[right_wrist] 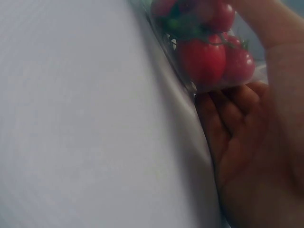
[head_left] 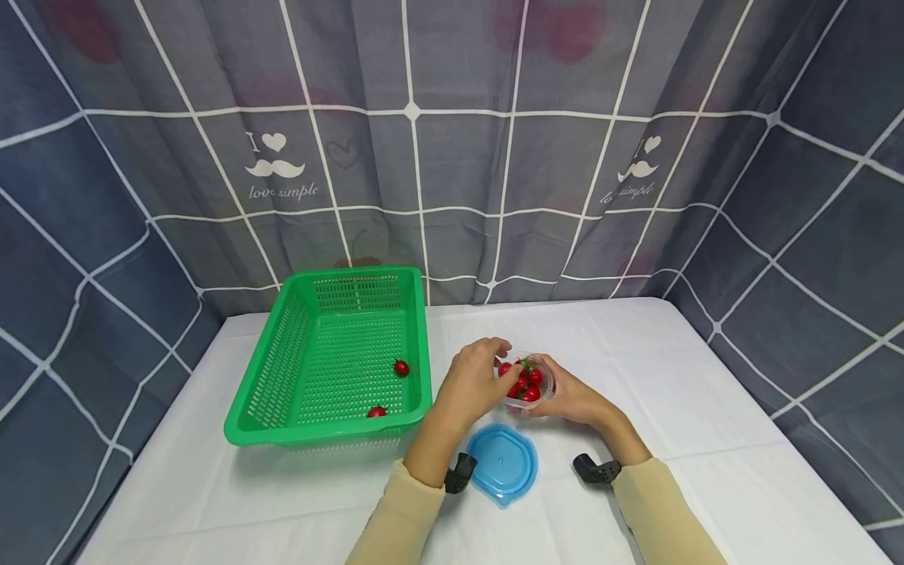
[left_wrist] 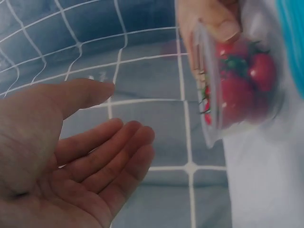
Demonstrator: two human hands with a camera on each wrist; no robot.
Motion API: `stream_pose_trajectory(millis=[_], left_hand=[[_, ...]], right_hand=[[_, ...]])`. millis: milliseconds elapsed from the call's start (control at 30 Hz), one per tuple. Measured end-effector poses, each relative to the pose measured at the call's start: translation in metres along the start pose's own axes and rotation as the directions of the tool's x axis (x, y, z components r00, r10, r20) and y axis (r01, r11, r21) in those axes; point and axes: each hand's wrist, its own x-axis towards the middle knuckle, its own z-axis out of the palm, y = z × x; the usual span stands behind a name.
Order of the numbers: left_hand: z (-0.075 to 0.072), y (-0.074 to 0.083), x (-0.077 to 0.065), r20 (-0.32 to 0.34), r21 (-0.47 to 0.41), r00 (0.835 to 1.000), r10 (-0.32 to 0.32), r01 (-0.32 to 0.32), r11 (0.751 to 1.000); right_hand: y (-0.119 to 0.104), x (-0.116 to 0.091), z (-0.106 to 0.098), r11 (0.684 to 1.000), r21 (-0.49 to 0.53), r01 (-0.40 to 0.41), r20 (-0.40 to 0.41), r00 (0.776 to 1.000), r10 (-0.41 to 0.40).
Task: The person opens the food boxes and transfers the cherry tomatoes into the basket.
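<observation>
My right hand [head_left: 575,396] grips a small clear plastic container [left_wrist: 216,126] from its right side, thumb at the rim. Inside are several red cherry tomatoes [head_left: 532,393] with green stems, also close up in the right wrist view as tomatoes [right_wrist: 202,59] behind the clear wall. Over the container's left side hovers my left hand [head_left: 472,381], overlapping the rim in the head view. In the left wrist view that hand [left_wrist: 80,171] has relaxed, slightly bent fingers with nothing between them, apart from the container.
A green slotted basket [head_left: 328,434] stands to the left, holding a cherry tomato [head_left: 401,368] and another tomato [head_left: 377,411] near its front wall. A blue lid [head_left: 503,461] lies on the white tablecloth [head_left: 678,377] between my forearms. Grey checked curtains [head_left: 459,157] surround the table.
</observation>
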Motion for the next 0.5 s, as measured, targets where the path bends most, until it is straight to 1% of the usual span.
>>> stream_pose_trajectory(millis=[233,500], left_hand=[[0.018,-0.004,0.001,0.022,0.018,1.000,-0.003,0.002,1.000],[0.028,-0.009,0.001,0.039,0.013,0.999,-0.020,0.019,1.000]], right_hand=[[-0.002,-0.002,0.000,0.999,0.034,0.024,0.008,1.000,-0.024],[-0.002,0.000,-0.001,0.999,0.028,0.031,0.013,0.999,-0.031]])
